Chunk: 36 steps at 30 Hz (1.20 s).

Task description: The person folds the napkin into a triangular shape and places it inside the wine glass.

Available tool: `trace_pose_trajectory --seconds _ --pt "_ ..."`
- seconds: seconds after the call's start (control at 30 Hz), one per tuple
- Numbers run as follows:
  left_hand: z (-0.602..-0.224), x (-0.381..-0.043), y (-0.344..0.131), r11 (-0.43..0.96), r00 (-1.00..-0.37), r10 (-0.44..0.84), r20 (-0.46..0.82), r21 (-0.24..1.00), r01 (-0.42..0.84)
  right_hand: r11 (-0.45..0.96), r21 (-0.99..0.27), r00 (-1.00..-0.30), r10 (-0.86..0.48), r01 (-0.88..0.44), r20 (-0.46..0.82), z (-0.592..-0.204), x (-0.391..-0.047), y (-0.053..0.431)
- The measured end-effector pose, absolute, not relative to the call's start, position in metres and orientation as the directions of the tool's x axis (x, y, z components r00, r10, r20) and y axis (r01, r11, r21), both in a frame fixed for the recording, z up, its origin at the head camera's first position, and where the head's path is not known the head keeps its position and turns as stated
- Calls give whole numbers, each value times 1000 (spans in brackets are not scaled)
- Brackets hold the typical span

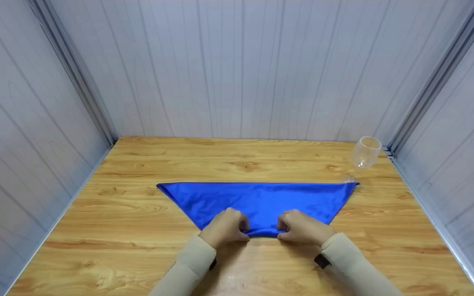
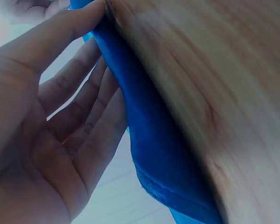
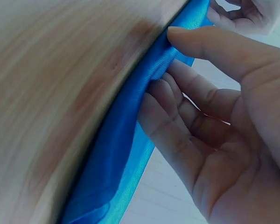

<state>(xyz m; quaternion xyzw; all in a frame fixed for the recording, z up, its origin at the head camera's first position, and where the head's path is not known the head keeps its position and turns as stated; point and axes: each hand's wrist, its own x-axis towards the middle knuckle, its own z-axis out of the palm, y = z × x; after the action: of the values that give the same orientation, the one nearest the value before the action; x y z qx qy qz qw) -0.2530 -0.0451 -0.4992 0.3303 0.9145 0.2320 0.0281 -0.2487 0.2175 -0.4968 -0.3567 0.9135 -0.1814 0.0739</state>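
Observation:
A shiny blue cloth [image 1: 257, 201] lies on the wooden table as a flattened trapezoid, its long straight edge on the far side. Along the short near edge the fabric is folded over into a narrow roll. My left hand [image 1: 226, 227] pinches the left part of this edge. Opposite it, my right hand [image 1: 305, 227] pinches the right part, a short stretch of cloth showing between the two. In the left wrist view, the thumb and fingertips meet at the blue fold [image 2: 144, 121]. The right wrist view shows the right thumb on the rolled fabric [image 3: 123, 135], with fingers curled against it.
A clear glass [image 1: 366, 152] stands upright at the far right of the wooden table [image 1: 138, 255], beyond the cloth's right corner. Pale panelled walls [image 1: 241, 70] enclose the table at the back and on both sides, with metal strips at the corners.

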Motion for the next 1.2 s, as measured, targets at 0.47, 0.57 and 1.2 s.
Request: trace_pose_trajectory --seconds 0.47,0.57,1.2 --pt "-503 -251 -47 681 -770 618 158 381 625 687 -359 -733 -681 -632 -12 -495 -245 217" --pt "-502 -252 -47 660 -754 631 183 384 646 690 -344 -734 -679 -637 -3 -496 -245 217" --pt "-501 -269 -46 729 -826 563 -18 481 487 689 -353 -747 -663 -633 46 -502 -245 219"
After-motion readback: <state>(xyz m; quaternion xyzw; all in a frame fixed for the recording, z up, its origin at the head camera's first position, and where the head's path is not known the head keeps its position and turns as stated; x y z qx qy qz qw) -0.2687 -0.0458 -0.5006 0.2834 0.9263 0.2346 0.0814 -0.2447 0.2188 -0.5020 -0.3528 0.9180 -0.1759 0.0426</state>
